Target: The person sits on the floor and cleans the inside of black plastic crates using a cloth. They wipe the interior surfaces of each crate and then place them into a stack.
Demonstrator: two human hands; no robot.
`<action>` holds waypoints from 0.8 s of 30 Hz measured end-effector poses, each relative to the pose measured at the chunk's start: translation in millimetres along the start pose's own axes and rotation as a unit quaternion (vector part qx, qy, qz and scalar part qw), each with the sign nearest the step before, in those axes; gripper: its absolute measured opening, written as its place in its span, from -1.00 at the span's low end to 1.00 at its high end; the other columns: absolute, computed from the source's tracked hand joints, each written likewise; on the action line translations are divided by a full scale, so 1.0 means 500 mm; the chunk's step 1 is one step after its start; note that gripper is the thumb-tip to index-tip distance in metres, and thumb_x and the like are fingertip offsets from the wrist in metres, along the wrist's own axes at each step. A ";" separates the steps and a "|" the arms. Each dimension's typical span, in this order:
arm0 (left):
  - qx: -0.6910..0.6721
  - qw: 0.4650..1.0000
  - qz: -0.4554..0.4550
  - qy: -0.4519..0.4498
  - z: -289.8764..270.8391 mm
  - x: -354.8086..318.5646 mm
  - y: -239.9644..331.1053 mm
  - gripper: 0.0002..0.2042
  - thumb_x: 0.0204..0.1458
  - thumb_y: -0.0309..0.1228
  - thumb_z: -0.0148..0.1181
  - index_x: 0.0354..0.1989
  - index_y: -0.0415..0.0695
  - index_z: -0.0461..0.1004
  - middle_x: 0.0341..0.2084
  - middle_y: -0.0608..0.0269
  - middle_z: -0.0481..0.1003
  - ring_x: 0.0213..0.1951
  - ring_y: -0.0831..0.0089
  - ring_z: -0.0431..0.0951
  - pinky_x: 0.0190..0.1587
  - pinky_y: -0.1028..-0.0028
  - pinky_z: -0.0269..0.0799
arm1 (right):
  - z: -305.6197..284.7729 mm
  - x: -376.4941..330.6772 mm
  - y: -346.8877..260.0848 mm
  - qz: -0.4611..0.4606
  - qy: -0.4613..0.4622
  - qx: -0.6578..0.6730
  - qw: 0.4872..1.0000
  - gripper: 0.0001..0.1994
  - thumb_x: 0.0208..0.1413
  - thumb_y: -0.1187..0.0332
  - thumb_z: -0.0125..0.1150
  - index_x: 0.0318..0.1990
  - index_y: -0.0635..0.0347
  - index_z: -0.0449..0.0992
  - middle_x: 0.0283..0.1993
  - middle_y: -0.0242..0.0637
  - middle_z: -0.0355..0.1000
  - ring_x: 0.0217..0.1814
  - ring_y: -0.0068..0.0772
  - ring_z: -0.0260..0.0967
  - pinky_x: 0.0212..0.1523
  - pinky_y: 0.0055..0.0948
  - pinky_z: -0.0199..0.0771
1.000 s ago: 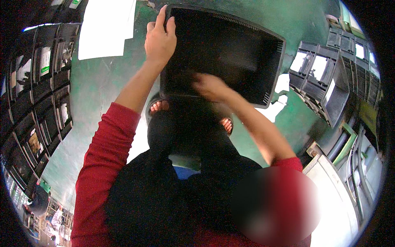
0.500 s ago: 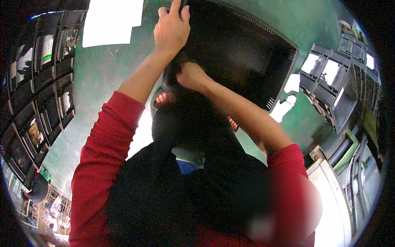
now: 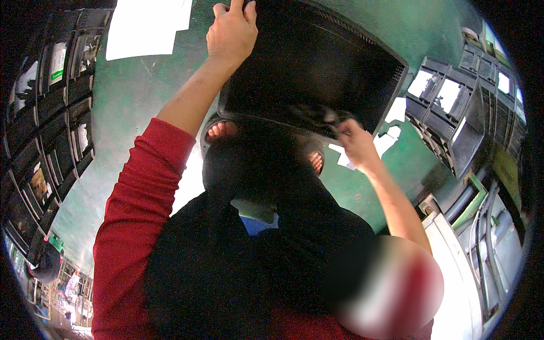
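Observation:
A large black plastic crate, with small slots along its edges, stands tilted in front of my feet. My left hand is closed round its left edge, near the top of the view; some fingertips are cut off there. At the near right part of the crate is my right hand, its fingers curled together. A dark, smeared shape shows beside those fingers, too blurred to name. The crate's inside is too dark to make out.
Stacked black crates line the left side, and more crates stand at the right. White sheets lie on the green floor at the far left. Torn white paper lies near the crate's right corner. My sandalled feet are close to the crate.
My right hand has swept right, from the crate's left side to its near right corner. My left hand keeps its hold on the left edge.

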State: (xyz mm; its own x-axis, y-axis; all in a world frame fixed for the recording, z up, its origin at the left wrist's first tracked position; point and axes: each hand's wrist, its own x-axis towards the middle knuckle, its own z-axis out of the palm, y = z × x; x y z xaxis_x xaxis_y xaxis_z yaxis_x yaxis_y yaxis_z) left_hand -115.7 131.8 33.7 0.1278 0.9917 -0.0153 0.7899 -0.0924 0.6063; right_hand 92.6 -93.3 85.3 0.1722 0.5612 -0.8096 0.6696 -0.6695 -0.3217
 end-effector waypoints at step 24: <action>0.122 0.961 0.183 0.170 0.011 0.018 0.051 -0.38 0.10 -0.08 0.02 0.28 -0.07 0.04 0.19 -0.18 0.09 0.25 -0.18 -0.01 0.28 0.11 -0.05 | 0.096 0.071 -0.102 -0.147 0.195 -0.141 0.959 -0.70 -0.04 0.17 0.20 -0.27 0.18 0.38 -0.31 -0.09 0.39 -0.25 -0.07 0.43 -0.35 -0.15 0.45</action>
State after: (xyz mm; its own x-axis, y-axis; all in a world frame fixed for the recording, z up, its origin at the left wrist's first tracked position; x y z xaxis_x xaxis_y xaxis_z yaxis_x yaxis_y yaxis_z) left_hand -91.2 137.7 44.6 0.2523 0.8571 0.4491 0.8524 -0.4165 0.3161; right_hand 29.7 -62.4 49.2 0.1661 0.8820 -0.4410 0.8902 -0.3264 -0.3177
